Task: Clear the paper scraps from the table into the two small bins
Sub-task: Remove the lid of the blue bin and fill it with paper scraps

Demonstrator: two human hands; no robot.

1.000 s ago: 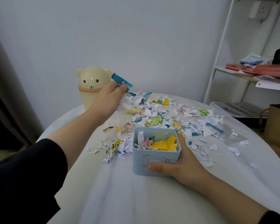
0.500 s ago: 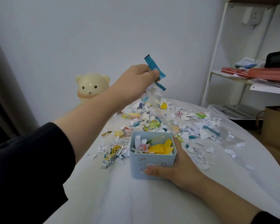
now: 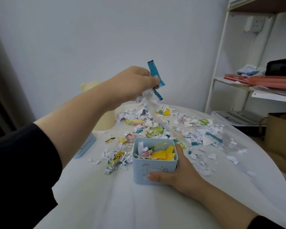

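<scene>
My left hand [image 3: 135, 81] is raised above the table, closed on a bunch of paper scraps [image 3: 153, 83]: a teal strip sticks up, white bits and a clear strip hang below. A small blue square bin [image 3: 153, 172] stands near the table's middle, holding yellow and white scraps. My right hand [image 3: 175, 174] grips its right side. A cream bear-shaped bin [image 3: 104, 121] stands behind my left forearm, mostly hidden. Loose scraps [image 3: 155, 128] lie spread behind and to the right of the blue bin.
The round table [image 3: 106, 204] has a white cloth. A blue lid [image 3: 86, 146] lies at the left, under my forearm. A white shelf [image 3: 238, 83] with books and papers stands at the right, with a brown paper bag [image 3: 281, 138] beside the table.
My left hand has gone from beside the bear bin up and to the right with the scraps, and is now above the pile behind the blue bin. The right hand has stayed on the bin.
</scene>
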